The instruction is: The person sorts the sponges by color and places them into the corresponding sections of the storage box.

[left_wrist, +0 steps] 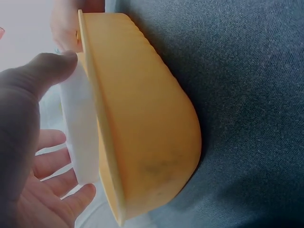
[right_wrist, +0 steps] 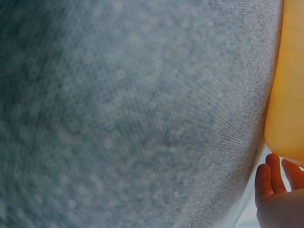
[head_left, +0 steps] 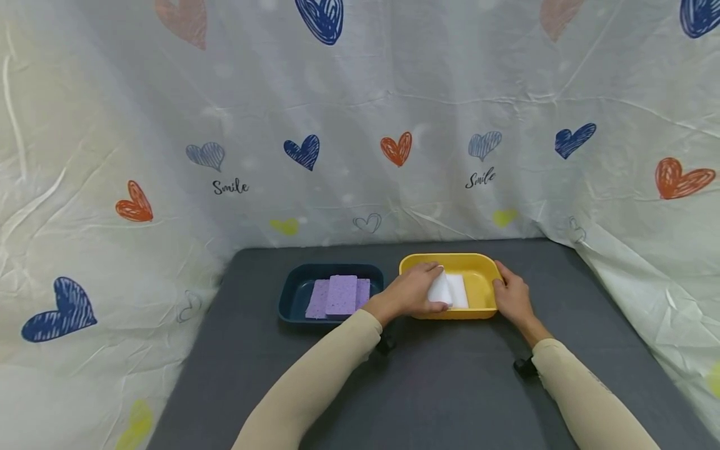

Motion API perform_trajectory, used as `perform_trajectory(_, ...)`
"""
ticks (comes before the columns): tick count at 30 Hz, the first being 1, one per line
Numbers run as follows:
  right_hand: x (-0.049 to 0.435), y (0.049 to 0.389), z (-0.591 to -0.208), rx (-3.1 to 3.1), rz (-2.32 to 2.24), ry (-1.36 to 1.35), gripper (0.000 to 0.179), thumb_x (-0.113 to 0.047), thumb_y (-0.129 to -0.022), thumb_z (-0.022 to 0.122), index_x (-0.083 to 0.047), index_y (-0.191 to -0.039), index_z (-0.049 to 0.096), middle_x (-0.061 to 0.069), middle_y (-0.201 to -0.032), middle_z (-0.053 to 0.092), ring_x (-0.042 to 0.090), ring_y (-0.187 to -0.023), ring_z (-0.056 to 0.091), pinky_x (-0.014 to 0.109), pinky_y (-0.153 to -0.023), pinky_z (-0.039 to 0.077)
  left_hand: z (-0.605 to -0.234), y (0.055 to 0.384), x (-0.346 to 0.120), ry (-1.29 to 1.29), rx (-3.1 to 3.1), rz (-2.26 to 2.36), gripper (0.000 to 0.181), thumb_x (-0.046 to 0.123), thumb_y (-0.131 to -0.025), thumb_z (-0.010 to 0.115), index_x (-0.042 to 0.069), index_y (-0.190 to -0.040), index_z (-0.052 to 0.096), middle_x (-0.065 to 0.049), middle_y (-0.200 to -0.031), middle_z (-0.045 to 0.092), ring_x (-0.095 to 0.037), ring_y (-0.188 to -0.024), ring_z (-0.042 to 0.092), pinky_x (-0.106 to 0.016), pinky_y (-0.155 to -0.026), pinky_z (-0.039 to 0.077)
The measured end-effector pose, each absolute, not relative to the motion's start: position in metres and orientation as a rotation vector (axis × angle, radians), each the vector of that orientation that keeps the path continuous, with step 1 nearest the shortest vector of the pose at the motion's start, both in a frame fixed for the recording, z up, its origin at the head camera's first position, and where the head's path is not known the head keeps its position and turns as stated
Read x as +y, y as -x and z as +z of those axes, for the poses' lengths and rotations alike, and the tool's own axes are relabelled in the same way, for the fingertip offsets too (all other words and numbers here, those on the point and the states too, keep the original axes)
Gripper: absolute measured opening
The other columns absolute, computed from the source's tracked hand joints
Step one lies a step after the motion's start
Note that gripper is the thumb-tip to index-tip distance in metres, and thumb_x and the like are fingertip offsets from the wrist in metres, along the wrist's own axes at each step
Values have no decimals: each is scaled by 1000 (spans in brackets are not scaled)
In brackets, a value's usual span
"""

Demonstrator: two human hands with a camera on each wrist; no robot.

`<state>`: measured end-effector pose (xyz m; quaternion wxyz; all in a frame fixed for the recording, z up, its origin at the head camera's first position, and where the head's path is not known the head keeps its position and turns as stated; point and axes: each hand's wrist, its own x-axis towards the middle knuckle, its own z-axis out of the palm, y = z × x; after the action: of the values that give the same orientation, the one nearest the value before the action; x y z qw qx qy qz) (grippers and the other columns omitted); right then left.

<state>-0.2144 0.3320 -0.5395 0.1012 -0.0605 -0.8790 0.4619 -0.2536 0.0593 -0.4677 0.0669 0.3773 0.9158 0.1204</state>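
My left hand (head_left: 415,289) pinches a white sponge (head_left: 440,290) between thumb and fingers at the left part of a yellow tray (head_left: 480,284). In the left wrist view the held white sponge (left_wrist: 81,123) stands tilted at the tray's rim, thumb on one end and fingertips along the other side. Another white sponge (head_left: 459,291) lies in the tray, partly covered by the held one. My right hand (head_left: 513,297) grips the tray's right end, thumb at the rim. Its fingertips touch the outer wall in the right wrist view.
A dark blue tray (head_left: 288,299) stands left of the yellow one, with several purple sponges (head_left: 341,296) in it; the left forearm crosses near its right front corner. Both trays rest on a grey cloth-covered table (head_left: 439,387). A heart-patterned curtain (head_left: 349,187) hangs behind and at both sides.
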Motion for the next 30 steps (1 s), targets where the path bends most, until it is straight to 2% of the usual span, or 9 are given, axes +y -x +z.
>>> perform_trajectory(6,332,215,-538,-2601,1366,183,56,-9,-112,39,4,-167,37,29,-169,43,47,-154,47,62,-123,42,-472,260,63,-1157,2768,339,89,52,-99,78,9,-169,41,-9,-176,41,-26,-163,39,-39,-135,29)
perform_trajectory(20,330,216,-542,-2609,1362,203,57,-11,-113,39,1,-168,37,26,-170,43,45,-156,45,61,-124,42,-482,269,70,-1156,2706,344,88,51,-101,77,5,-168,42,-13,-176,39,-29,-163,37,-38,-135,30)
perform_trajectory(23,330,216,-543,-2608,1363,202,57,-11,-113,39,1,-168,37,26,-170,43,45,-156,46,61,-124,42,-485,272,69,-1117,2689,393,94,53,-100,77,7,-171,36,-14,-180,31,-29,-165,34,-39,-135,30)
perform_trajectory(27,331,217,-543,-2596,1367,201,57,-9,-112,40,2,-167,37,26,-169,43,45,-156,45,61,-124,42,-488,273,67,-1063,2674,494,104,55,-98,79,12,-175,24,-13,-185,14,-30,-168,27,-44,-135,30)
perform_trajectory(30,332,218,-542,-2591,1370,198,57,-9,-112,40,3,-167,37,27,-169,43,45,-156,45,61,-125,41,-489,273,66,-1052,2681,510,106,56,-97,79,15,-176,22,-12,-186,10,-30,-169,25,-46,-134,30)
